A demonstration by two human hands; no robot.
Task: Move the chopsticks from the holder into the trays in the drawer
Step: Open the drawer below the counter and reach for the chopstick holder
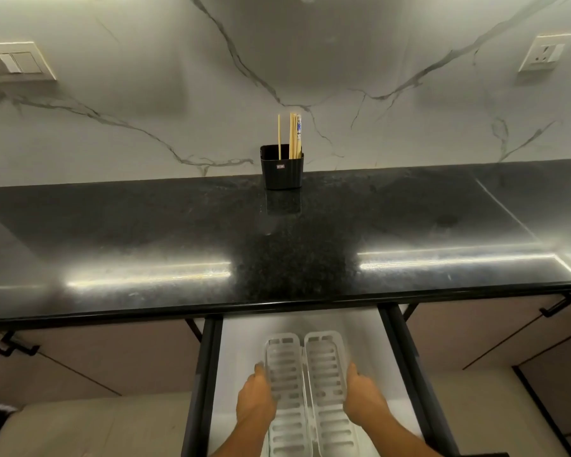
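Chopsticks (292, 136), thin, pale and wooden, are seen standing upright in a black, square-sided plastic holder (281, 169). One stick stands apart at the left of the holder, while the others are bunched at its right side together with a blue-and-white patterned piece. The holder is set at the far edge of the glossy black speckled stone desk (178, 232), against the white veined marble wall (145, 127). Below the near edge of the desk, a dark-framed drawer (208, 374) with a white floor is pulled open. Two white, slotted plastic trays (310, 384) are laid side by side lengthwise in the middle of the drawer, touching along their inner edges. The left hand (256, 399) is placed against the outer edge of the left tray, and the right hand (363, 399) against the outer edge of the right tray. Each grip is loosely curled at the tray's rim; whether the rims are actually clasped cannot be told. No chopstick is seen in either tray.
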